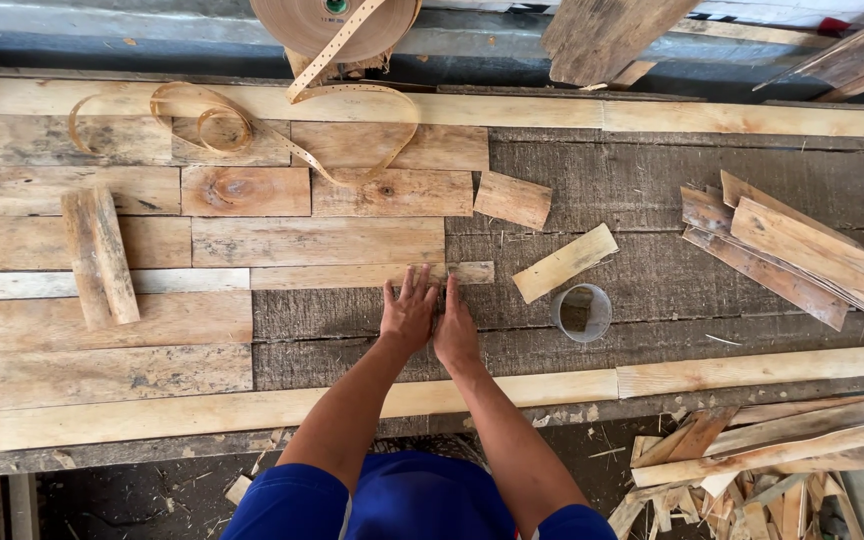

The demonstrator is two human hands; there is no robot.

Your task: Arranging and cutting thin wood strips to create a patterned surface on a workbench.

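Both hands, left hand (408,315) and right hand (455,330), spread flat, pressing the thin wood strip (372,275) just left of the small cup (582,312); risk: uneven push could skew strip against neighbouring planks (317,240).

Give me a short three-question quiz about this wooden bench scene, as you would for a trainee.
1. True or false: both hands press on the thin wood strip.
2. What lies just right of the right hand? A) grey ring B) hammer C) saw
3. What lies loose on the laid boards, far from the left hand?

Key
1. True.
2. A, the grey ring.
3. A short plank; the perforated strap curls there too.
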